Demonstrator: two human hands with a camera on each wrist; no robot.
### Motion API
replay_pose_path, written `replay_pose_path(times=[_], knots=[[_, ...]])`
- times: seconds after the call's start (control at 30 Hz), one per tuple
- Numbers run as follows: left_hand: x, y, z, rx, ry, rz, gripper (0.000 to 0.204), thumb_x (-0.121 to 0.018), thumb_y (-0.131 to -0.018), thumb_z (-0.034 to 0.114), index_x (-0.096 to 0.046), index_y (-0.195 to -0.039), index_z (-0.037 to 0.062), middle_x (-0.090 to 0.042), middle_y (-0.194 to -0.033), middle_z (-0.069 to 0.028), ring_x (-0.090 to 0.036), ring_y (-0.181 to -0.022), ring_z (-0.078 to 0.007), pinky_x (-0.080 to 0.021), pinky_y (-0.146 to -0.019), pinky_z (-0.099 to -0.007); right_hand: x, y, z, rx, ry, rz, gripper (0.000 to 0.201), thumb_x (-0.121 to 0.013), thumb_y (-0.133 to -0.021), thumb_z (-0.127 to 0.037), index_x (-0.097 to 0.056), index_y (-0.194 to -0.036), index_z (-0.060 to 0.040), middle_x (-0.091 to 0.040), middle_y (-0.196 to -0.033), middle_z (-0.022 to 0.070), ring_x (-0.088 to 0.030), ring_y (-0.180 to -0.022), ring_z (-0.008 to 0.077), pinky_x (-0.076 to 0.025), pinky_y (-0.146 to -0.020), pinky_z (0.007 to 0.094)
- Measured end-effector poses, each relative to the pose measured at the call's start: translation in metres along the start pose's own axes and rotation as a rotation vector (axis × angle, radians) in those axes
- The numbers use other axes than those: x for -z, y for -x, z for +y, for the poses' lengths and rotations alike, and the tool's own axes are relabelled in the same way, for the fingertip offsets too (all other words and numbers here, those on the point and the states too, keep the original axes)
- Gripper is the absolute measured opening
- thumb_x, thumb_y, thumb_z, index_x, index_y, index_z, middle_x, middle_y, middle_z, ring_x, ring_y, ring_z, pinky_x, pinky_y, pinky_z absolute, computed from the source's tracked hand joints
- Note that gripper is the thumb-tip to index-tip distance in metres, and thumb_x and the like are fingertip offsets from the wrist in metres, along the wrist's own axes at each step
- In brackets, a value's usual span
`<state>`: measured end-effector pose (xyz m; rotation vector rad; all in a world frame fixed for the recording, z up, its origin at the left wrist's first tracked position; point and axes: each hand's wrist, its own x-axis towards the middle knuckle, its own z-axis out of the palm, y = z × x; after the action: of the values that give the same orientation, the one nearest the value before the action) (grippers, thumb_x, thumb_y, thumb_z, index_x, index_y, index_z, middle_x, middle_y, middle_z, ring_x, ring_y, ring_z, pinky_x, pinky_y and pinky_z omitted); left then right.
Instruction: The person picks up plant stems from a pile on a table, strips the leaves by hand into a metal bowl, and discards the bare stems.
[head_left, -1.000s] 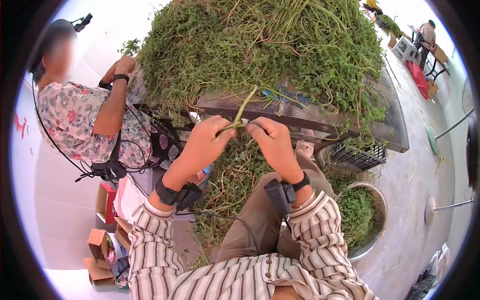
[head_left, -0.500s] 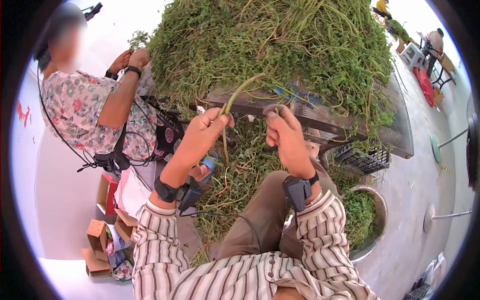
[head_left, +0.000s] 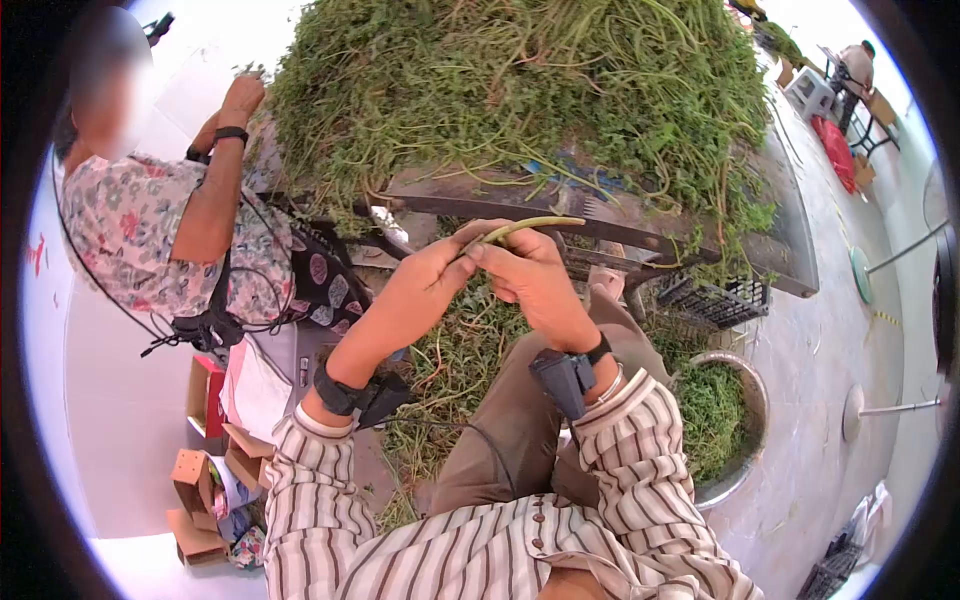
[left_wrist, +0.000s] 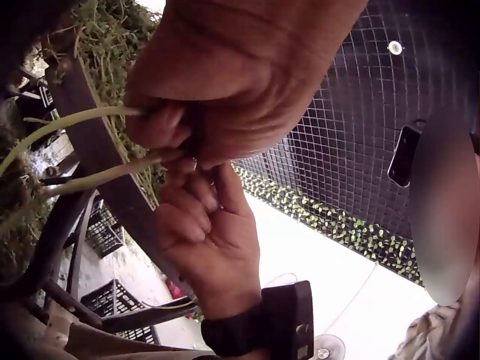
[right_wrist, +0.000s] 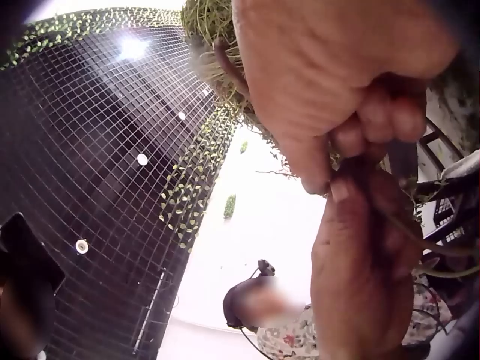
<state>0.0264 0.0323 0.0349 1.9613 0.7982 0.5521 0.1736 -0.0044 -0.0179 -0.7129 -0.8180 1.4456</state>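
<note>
My left hand point(head_left: 432, 275) and right hand point(head_left: 538, 278) meet in front of the table edge, fingertip to fingertip. Between them is a thick green stem point(head_left: 548, 221), gripped in my left hand; its pale end sticks out to the right above the right knuckles. In the left wrist view two lengths of stem point(left_wrist: 94, 178) run out from the left fist. There, the right hand point(left_wrist: 214, 240) has its fingers curled and pinches at the stem close beside the left thumb. The right wrist view shows both thumbs together, with the pinched spot hidden by the fingers.
A large heap of leafy green stems point(head_left: 520, 90) covers the table point(head_left: 790, 240). Below stand a black crate point(head_left: 715, 300) and a metal basin point(head_left: 757, 400) of greens. Plant scraps point(head_left: 440, 370) lie on the floor. Another person point(head_left: 170, 230) works at left, near cardboard boxes point(head_left: 195, 480).
The hands were together, then parted with the stem upright in the left hand and the right fingers pinched to its right. Now they have come together again, and the stem points right.
</note>
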Motion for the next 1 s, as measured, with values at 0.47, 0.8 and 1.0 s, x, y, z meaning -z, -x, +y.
replay_pose_path(times=[0.47, 0.8, 1.0], knots=[[-0.011, 0.013, 0.003, 0.194, -0.058, 0.019, 0.025, -0.045, -0.094, 0.024, -0.053, -0.082, 0.0037, -0.041, -0.063, 0.0037, -0.035, -0.057, -0.0055, -0.029, -0.051, -0.0218, 0.020, 0.002, -0.015, 0.124, -0.197, 0.055, 0.018, -0.056, -0.089, -0.021, -0.052, -0.083, -0.0044, -0.036, -0.060, -0.0066, -0.030, -0.046, 0.0027, -0.024, -0.041, 0.0203], [-0.034, 0.017, 0.032, -0.134, -0.307, 0.011, 0.025, -0.057, -0.086, 0.018, -0.057, -0.105, 0.0015, -0.054, -0.093, -0.0063, -0.052, -0.075, -0.0152, -0.043, -0.067, -0.0272, 0.064, 0.112, -0.087, 0.641, 0.419, 0.798, 0.021, -0.042, -0.096, -0.025, -0.052, -0.092, -0.0068, -0.037, -0.059, -0.0023, -0.035, -0.050, 0.0069, -0.029, -0.043, 0.0227], [-0.023, 0.032, 0.009, -0.109, -0.194, 0.175, 0.034, -0.058, -0.085, 0.017, -0.053, -0.116, 0.0031, -0.046, -0.111, -0.0053, -0.048, -0.079, -0.0121, -0.042, -0.066, -0.0248, 0.219, 0.282, -0.056, 0.755, -0.099, 0.956, 0.031, -0.047, -0.093, -0.018, -0.042, -0.119, -0.0032, -0.053, -0.112, 0.0107, -0.055, -0.095, 0.0211, -0.047, -0.088, 0.0346]])
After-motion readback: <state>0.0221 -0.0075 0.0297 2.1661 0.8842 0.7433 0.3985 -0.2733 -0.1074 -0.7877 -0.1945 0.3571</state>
